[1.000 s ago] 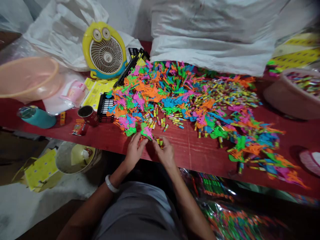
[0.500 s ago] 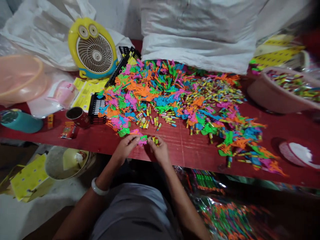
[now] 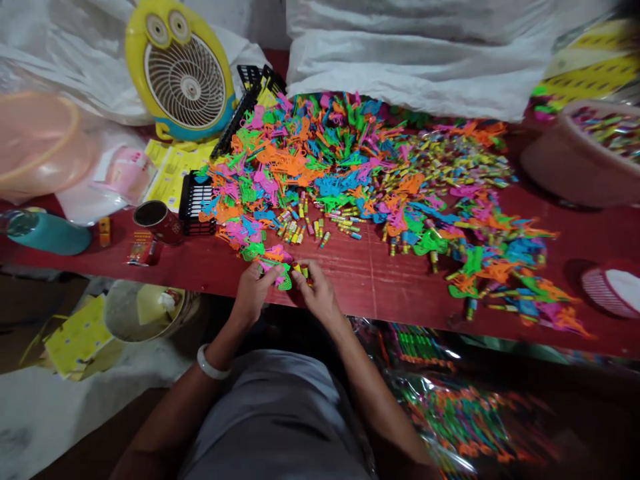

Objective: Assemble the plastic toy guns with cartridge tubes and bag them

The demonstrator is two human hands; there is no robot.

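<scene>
My left hand (image 3: pixel 254 293) is closed on a green plastic toy piece (image 3: pixel 284 277) with a perforated, rounded end, just over the table's front edge. Pink and orange plastic pieces (image 3: pixel 277 253) lie right beside its fingertips. My right hand (image 3: pixel 320 297) is curled close by, thumb and fingers around small yellow-banded tubes (image 3: pixel 303 270); how many it grips is partly hidden. Beyond both hands, loose tubes (image 3: pixel 295 227) lie in front of a wide heap of pink, green, orange and blue plastic pieces (image 3: pixel 295 160).
On the red table (image 3: pixel 350 287), a yellow fan (image 3: pixel 187 80), a dark cup (image 3: pixel 159 223), a teal bottle (image 3: pixel 53 232) and a black rack (image 3: pixel 197 200) stand left. A pink tub (image 3: pixel 575 160) and a round basket (image 3: pixel 607 293) sit right. A bucket (image 3: pixel 187 313) is below the edge.
The view has shifted, so the table things appear higher. The green piece in my left hand now shows its perforated end more fully. My right hand stays by the tubes, its fingers curled around them.
</scene>
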